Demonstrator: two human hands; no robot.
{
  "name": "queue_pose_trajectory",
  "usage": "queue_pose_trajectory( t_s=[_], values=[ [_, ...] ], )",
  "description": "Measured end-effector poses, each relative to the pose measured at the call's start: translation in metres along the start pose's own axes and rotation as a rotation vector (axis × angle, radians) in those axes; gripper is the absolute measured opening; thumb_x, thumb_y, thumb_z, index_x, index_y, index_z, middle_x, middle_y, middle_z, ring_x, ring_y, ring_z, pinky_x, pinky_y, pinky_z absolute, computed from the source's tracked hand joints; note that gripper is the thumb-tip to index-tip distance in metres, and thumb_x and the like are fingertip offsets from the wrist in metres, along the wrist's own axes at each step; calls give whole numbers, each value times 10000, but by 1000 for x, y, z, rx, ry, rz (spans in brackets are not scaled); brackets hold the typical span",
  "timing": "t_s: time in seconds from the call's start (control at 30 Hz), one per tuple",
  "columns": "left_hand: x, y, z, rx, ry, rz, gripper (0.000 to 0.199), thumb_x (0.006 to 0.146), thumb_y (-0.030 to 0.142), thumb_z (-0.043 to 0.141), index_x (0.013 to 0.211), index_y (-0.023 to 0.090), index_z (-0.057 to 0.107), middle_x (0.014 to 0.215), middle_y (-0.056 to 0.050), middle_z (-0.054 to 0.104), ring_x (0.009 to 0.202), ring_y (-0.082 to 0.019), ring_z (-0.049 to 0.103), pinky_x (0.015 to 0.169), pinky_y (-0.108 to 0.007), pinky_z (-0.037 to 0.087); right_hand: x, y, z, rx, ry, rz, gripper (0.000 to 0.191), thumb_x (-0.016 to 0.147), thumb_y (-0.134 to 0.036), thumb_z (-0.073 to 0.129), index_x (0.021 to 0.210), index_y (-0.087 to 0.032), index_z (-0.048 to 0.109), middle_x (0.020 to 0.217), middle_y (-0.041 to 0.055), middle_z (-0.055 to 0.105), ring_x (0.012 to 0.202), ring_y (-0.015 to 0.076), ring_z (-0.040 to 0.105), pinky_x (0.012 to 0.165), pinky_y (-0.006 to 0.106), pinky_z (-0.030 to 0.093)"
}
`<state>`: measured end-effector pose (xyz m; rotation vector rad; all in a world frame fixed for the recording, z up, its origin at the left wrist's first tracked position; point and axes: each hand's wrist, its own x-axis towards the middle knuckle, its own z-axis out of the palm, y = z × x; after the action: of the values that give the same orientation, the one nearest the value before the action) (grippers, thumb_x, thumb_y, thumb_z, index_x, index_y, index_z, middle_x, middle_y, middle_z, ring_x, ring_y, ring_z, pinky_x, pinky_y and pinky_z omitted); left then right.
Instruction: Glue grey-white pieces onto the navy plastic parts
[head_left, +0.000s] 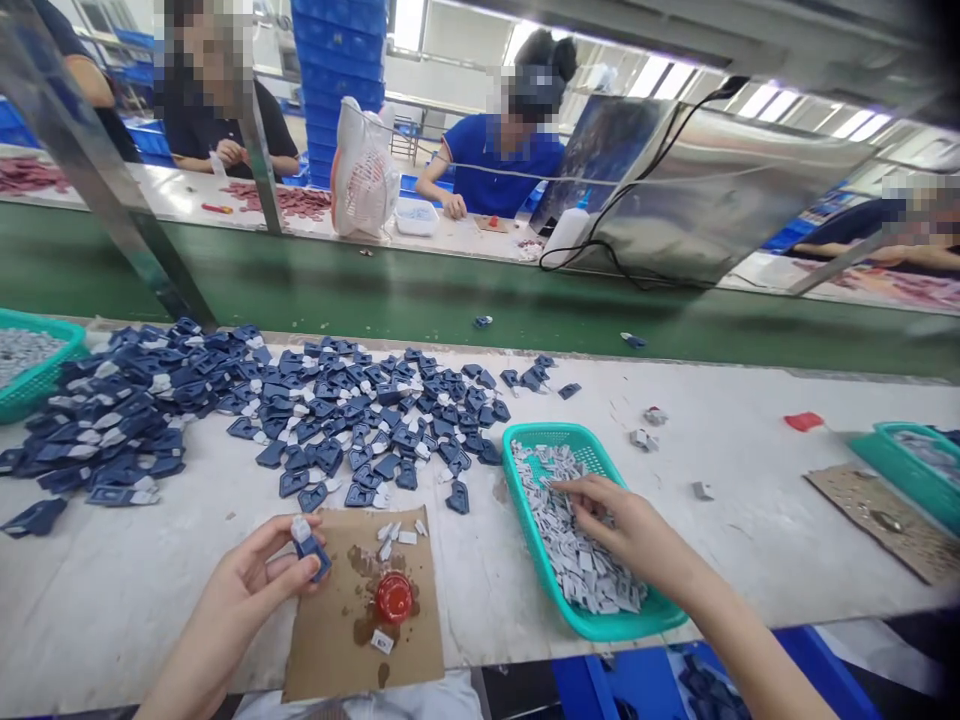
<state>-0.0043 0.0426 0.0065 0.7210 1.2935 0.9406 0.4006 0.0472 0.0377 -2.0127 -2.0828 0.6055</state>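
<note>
My left hand (259,575) is closed on a small dark-blue plastic part (313,556) with a light-grey tip, pinched between thumb and fingers at the left edge of a cardboard sheet (322,650). My right hand (607,510) reaches over a green plastic basket (592,627) full of small light-grey plastic pieces (577,560). Its index finger stretches out onto the pieces, with the thumb apart; no piece shows in its grip. On the cardboard stand a small red cap (394,597) with liquid in it, wet stains around it, and several loose grey pieces (406,538).
Blue parts with grey tips (360,400) lie heaped across the left and middle of the white table. Another green basket (45,375) stands far left, one more (915,460) at right beside cardboard. A green belt (420,290) runs behind; co-workers sit beyond it.
</note>
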Motion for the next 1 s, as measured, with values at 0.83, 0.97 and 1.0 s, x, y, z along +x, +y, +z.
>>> queue_pose_trajectory(
  t_s=[0.83, 0.97, 1.0],
  values=[
    [-19, -27, -3, -37, -128, -42, 390, 683, 466, 842, 936, 200, 709, 977, -32, 700, 802, -154, 671, 729, -205, 543, -22, -23, 23, 111, 257, 170, 260, 852, -346, 544, 898, -232, 773, 962, 92, 807, 923, 321, 750, 817, 438, 616],
    [-20, -29, -3, -62, -167, -29, 326, 728, 434, 821, 928, 203, 706, 927, -24, 689, 790, -142, 657, 721, -192, 526, -20, -24, 25, 171, 269, 193, 233, 815, -355, 564, 785, -240, 765, 948, 93, 800, 953, 323, 740, 831, 439, 616],
    [-20, -29, -3, -59, -169, -26, 319, 736, 432, 815, 928, 201, 705, 929, -28, 688, 799, -149, 662, 724, -198, 527, -20, -24, 25, 184, 269, 201, 230, 809, -361, 576, 789, -238, 768, 952, 94, 800, 955, 324, 739, 826, 437, 617]
  ],
)
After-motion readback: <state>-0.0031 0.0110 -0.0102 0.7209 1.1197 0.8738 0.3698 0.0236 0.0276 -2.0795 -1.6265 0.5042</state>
